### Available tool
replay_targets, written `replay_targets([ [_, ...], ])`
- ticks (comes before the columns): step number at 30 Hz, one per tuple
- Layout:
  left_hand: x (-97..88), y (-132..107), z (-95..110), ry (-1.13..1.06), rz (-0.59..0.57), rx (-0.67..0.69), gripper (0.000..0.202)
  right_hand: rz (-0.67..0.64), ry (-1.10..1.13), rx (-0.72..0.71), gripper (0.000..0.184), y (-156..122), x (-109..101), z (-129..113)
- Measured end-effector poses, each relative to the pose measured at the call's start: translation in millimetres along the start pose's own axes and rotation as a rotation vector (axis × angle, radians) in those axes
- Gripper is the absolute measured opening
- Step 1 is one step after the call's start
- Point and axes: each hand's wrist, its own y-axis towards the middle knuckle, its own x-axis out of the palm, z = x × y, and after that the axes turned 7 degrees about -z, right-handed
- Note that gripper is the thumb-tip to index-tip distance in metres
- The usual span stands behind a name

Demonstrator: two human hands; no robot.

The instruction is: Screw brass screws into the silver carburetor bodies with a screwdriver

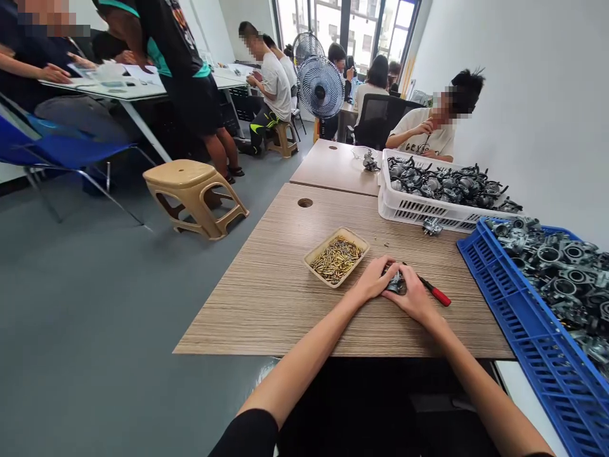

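Both of my hands are closed around one small grey metal carburetor body (394, 283) on the wood-grain table (266, 304). My left hand (373, 279) grips it from the left, and my right hand (415, 297) wraps it from the right. Fingers cover much of the part. A screwdriver with a red and black handle (438, 294) lies beside my right hand, its front end hidden behind that hand. Left of my hands stands a cream tray (314, 271) full of small brass-coloured pieces.
At right, a blue crate (499, 304) holds many metal castings; a white crate (413, 207) behind it holds darker assemblies. One loose casting (432, 226) lies by the white crate. A tan stool (183, 174) and a fan (320, 89) stand beyond. Several people work nearby.
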Motion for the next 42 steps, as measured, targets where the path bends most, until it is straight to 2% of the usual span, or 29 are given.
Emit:
replay_targets([
  [7,1.2,0,-4,-0.077,0.066,0.005,0.038,0.002,-0.028,0.089,0.062,-1,-7,-16],
  [9,1.4,-1,-6,-0.072,0.066,0.022,0.043,-0.025,-0.061,0.103,0.068,-7,-18,-23],
  [11,1.3,-3,-9,-0.048,0.064,0.036,0.046,-0.051,-0.086,0.12,0.074,-17,-37,-31],
  [14,0.3,-3,-14,-0.021,0.04,0.047,0.047,-0.011,-0.11,0.159,0.072,-41,-83,-48],
  [16,-0.6,-4,-16,0.007,0.021,0.039,0.049,0.074,-0.149,0.197,0.069,-65,-123,-62],
  [19,-1.7,-4,-18,0.052,-0.015,0.005,0.05,0.273,-0.287,0.313,0.069,-113,-189,-83],
  [23,-1.8,-3,-19,0.082,-0.029,-0.002,0.05,0.592,-0.581,0.572,0.084,-199,-270,-100],
  [25,-1.4,-2,-19,0.092,-0.029,0.005,0.049,0.731,-0.711,0.714,0.093,-250,-301,-103],
  [27,-1.0,-1,-19,0.102,-0.034,0.007,0.049,0.83,-0.852,0.891,0.092,-302,-321,-105],
  [29,-0.7,0,-19,0.108,-0.042,0.008,0.049,0.923,-0.919,1.127,0.091,-355,-329,-106],
  [31,-0.4,0,-19,0.115,-0.051,0.009,0.05,0.973,-0.873,1.319,0.095,-404,-325,-106],
  [35,0.7,1,-22,0.127,-0.057,0.031,0.05,0.992,-0.676,1.685,0.102,-483,-292,-103],
  [38,1.4,2,-24,0.134,-0.05,0.049,0.05,0.974,-0.49,1.912,0.106,-523,-263,-99],
  [42,0.9,2,-25,0.148,-0.051,0.045,0.051,0.945,-0.392,2.024,0.105,-554,-237,-94],
])
